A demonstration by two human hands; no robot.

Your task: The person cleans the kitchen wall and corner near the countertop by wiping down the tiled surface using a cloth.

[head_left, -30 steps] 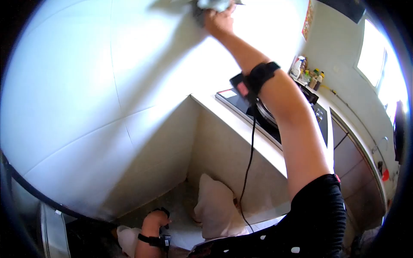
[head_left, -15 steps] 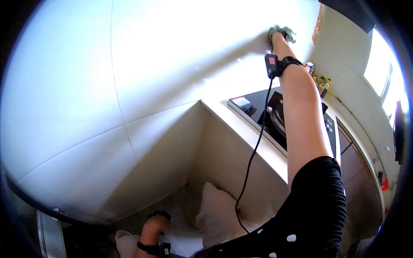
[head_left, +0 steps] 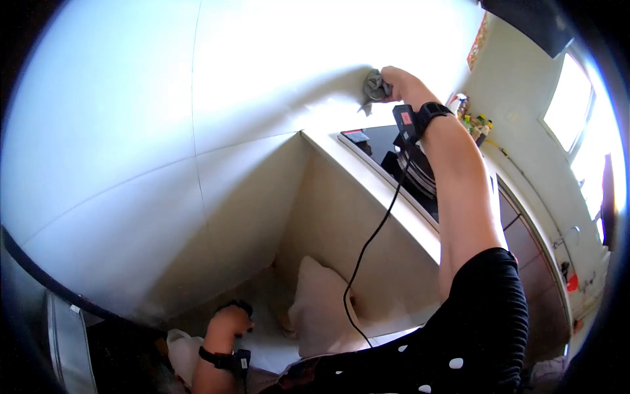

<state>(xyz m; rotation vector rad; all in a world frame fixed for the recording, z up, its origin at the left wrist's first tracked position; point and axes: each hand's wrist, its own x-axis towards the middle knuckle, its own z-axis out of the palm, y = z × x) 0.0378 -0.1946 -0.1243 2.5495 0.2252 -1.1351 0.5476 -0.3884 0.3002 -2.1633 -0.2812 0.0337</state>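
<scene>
My right hand (head_left: 399,83) is closed around a crumpled grey cloth (head_left: 375,88), which lies against the white wall (head_left: 262,59) above the counter. A black strap with a small device (head_left: 405,122) circles that wrist, and a cable hangs from it. Low in the view, my left hand (head_left: 230,322) is down near the floor, its fingers curled at a dark edge. What it holds, if anything, I cannot make out. Another strapped device (head_left: 226,360) sits on the left wrist.
A dark cooktop (head_left: 420,177) is set into the pale counter (head_left: 348,154) below my right arm. Bottles (head_left: 478,126) stand in the far corner. A whitish bag-like object (head_left: 321,308) is beneath the counter, and a dark hood (head_left: 531,23) hangs at upper right.
My right hand has moved left and slightly down along the wall with the cloth, and its wrist is now bent. The camera view has shifted a little; my left hand stays low.
</scene>
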